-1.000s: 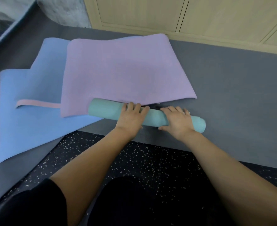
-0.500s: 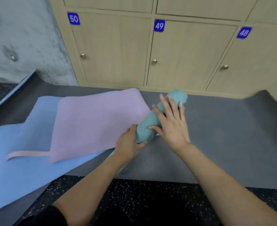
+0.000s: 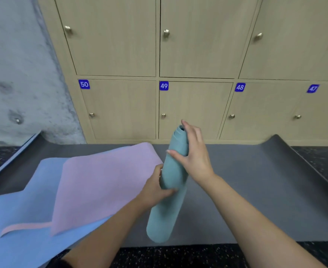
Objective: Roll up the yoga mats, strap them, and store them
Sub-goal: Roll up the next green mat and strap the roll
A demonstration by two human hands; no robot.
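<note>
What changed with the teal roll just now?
The teal rolled mat, pressed flat on the grey mat earlier, has been picked up and swung nearly upright. The left hand grips its middle, the right hand its upper end. The purple mat, blue mat and pink strap lie unmoved.

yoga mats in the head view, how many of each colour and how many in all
teal mat: 1
pink mat: 1
blue mat: 1
grey mat: 1
total: 4
</note>
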